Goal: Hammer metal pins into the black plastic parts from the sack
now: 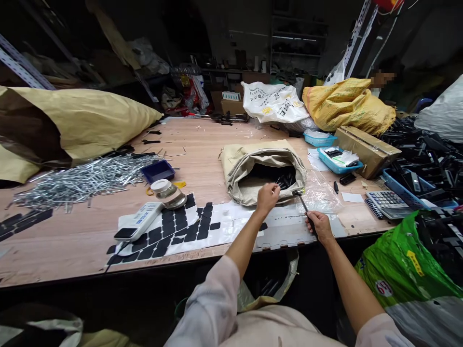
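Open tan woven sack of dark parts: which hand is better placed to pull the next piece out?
Left. The left hand is already at the mouth of the open tan woven sack, fingers on the dark parts; the right hand grips a small black-handled hammer.

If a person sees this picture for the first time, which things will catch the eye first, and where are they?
At the table's middle, the left hand reaches into an open tan sack of dark parts, while the right hand beside it grips a small hammer. On the left lies a shiny heap of metal pins, and near the front edge are white sheets of black pads.
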Action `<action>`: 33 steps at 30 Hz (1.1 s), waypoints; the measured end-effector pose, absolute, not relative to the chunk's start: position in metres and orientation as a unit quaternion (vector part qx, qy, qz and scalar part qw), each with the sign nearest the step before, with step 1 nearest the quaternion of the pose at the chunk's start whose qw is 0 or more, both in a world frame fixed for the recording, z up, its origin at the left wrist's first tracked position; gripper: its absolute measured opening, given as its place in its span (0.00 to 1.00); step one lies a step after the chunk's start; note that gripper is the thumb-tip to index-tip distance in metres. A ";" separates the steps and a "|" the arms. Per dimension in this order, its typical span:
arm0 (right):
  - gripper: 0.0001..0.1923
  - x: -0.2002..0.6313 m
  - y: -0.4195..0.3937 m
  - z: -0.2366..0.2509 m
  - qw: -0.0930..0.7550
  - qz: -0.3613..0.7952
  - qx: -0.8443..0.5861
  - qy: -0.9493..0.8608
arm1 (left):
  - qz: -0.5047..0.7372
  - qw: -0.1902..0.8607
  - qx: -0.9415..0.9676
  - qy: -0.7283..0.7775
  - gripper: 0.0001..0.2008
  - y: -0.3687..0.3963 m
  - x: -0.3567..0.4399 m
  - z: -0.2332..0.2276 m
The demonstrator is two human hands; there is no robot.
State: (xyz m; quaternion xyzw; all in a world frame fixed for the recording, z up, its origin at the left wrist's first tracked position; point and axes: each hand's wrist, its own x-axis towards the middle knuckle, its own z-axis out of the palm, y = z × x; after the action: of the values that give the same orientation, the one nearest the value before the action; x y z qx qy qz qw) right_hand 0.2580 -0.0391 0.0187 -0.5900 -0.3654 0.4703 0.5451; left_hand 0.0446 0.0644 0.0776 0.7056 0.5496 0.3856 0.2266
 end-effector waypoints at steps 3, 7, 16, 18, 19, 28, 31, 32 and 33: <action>0.22 0.258 -0.038 0.018 0.546 0.463 -0.595 -0.367 | 0.295 0.205 0.710 0.606 0.12 0.124 0.063 0.072; 0.21 0.257 -0.038 0.019 0.542 0.465 -0.597 -0.366 | 0.180 0.233 0.718 0.630 0.11 0.152 0.080 0.053; 0.19 0.257 -0.039 0.022 0.547 0.471 -0.595 -0.354 | 0.238 0.161 0.703 0.650 0.10 0.125 0.054 0.057; 0.18 0.257 -0.039 0.022 0.546 0.471 -0.595 -0.353 | 0.306 0.131 0.722 0.607 0.10 0.098 0.040 0.057; 0.18 0.257 -0.039 0.022 0.546 0.471 -0.595 -0.354 | 0.328 0.129 0.742 0.571 0.10 0.081 0.034 0.053; 0.20 0.256 -0.041 0.020 0.539 0.434 -0.611 -0.385 | 0.297 0.208 0.797 0.484 0.12 0.006 0.025 0.005; 0.20 0.253 -0.045 0.021 0.518 0.414 -0.625 -0.412 | 0.302 0.220 0.789 0.488 0.11 0.011 0.025 0.005; 0.20 0.253 -0.046 0.022 0.510 0.408 -0.631 -0.419 | 0.300 0.221 0.788 0.490 0.10 0.012 0.025 0.006; 0.20 0.254 -0.048 0.023 0.501 0.400 -0.637 -0.427 | 0.297 0.222 0.787 0.493 0.10 0.012 0.025 0.006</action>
State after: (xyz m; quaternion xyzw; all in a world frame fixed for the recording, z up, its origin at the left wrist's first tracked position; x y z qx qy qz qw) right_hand 0.2537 -0.0484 0.0225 -0.6373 -0.4269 0.4003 0.5013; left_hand 0.0250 0.0122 0.0061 0.7869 0.4931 0.2974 0.2218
